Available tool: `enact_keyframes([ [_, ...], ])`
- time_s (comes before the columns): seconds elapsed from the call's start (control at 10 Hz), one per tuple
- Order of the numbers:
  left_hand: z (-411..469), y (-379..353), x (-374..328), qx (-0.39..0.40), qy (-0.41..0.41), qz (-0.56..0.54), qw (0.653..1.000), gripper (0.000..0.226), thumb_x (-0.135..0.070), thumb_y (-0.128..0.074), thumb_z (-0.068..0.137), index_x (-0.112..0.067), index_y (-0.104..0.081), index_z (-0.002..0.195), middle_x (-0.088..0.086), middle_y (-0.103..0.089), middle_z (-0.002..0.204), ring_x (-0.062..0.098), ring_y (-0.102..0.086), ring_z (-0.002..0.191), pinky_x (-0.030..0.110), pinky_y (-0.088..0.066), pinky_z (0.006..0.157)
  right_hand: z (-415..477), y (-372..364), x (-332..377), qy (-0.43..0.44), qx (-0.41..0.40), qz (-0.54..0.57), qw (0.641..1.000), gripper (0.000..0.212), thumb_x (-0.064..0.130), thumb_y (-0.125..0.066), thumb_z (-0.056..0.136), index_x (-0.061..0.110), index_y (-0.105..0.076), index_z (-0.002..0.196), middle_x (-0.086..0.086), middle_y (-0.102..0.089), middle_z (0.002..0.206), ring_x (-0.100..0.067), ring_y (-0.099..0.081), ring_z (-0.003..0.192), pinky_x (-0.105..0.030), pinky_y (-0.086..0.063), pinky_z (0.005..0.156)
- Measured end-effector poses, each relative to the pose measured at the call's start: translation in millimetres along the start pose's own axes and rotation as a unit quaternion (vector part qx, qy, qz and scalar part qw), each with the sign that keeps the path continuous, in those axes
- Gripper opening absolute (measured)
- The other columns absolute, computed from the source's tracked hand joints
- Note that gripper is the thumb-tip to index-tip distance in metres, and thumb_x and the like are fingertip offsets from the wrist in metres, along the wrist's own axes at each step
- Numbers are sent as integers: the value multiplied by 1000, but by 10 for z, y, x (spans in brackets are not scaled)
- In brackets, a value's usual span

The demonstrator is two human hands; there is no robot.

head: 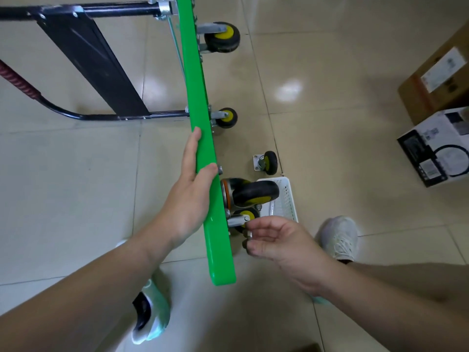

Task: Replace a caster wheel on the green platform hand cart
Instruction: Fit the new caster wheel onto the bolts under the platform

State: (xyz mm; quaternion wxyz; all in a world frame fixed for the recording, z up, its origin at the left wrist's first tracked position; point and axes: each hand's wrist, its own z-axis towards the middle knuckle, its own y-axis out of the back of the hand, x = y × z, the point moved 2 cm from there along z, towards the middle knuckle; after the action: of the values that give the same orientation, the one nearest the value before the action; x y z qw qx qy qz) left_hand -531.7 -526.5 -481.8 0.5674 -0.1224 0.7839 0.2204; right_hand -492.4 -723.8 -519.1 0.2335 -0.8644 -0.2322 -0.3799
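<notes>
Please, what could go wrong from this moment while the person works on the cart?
1. The green platform stands on its edge, held by the left hand; it might tip if the hand lets go.
2. The right hand pinches a small metal fastener; if dropped, it could roll away on the floor tiles.
3. The loose caster lies on the floor; someone might step on it.

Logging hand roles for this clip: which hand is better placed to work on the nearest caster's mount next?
Right. The right hand pinches a small metal piece beside the nearest caster; the left hand grips the green platform, which stands on edge.
</notes>
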Motion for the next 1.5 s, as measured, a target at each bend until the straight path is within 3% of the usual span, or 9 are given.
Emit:
enact_keyframes([
  [0.1,9,7,22,0,-6,-2,1000,67,-42,-37,89,-63,-11,147,-68,-40,90,-35,-46,89,18,-37,91,33,-20,-42,13,-28,-15,999,34,-19,-73,74,8,-71,95,3,-74,78,-5,-69,77,-17,-55,72],
  [0.2,0,-15,21,5,-15,-11,1000,67,-43,-36,89,-64,-9,147,-65,-33,111,-37,-43,97,12,-34,89,59,-12,-72,17,-40,-9,999,32,-17,-74,75,8,-71,94,2,-74,78,-6,-70,76,-17,-55,72],
  [0.4,-3,-19,36,4,-19,-19,1000,61,-45,-38,90,-75,-15,137,-41,-36,145,-19,-46,123,35,-35,118,116,-15,-109,-4,-31,13,999,30,-15,-71,79,10,-73,95,-6,-76,86,-14,-72,81,-23,-58,75],
  [0.6,63,53,104,-27,-36,-41,998,57,-46,-46,84,-86,-28,121,-34,-35,153,0,-45,138,45,-33,121,350,-157,-176,-23,-32,-1,999,23,-3,-74,84,10,-69,102,-11,-75,95,-27,-72,94,-44,-56,96],
  [0.8,59,-27,120,-13,-34,-63,997,69,-35,-43,90,-59,-21,151,-22,-45,152,4,-54,132,45,-39,117,474,-204,-203,-16,-46,0,999,16,4,-75,85,9,-73,99,-14,-75,103,-30,-70,104,-43,-53,101],
  [0.9,55,-50,107,-15,-32,-65,997,66,-32,-40,92,-59,-22,149,-31,-48,144,1,-54,130,45,-39,117,480,-210,-224,-22,-41,26,999,16,8,-76,85,9,-75,101,-10,-76,100,-22,-71,93,-38,-54,98],
  [1.1,54,-21,128,-9,-35,-66,997,66,-37,-44,91,-65,-23,147,-23,-44,154,8,-50,137,49,-36,119,509,-287,-305,-22,-24,45,998,9,18,-78,83,21,-80,92,-3,-77,99,-25,-70,104,-47,-48,105],
  [1.3,45,-6,115,-9,-41,-59,997,62,-48,-47,82,-77,-28,133,-23,-41,156,7,-47,140,48,-33,120,497,-264,-297,-12,-35,27,999,19,6,-74,87,23,-79,90,0,-78,96,-20,-70,101,-41,-50,105],
  [1.5,54,-9,115,-3,-41,-63,997,65,-39,-43,90,-69,-22,143,-23,-41,156,6,-47,139,47,-34,120,500,-250,-260,17,-48,-40,998,19,3,-72,87,23,-73,87,2,-74,85,-15,-70,89,-41,-55,98],
])
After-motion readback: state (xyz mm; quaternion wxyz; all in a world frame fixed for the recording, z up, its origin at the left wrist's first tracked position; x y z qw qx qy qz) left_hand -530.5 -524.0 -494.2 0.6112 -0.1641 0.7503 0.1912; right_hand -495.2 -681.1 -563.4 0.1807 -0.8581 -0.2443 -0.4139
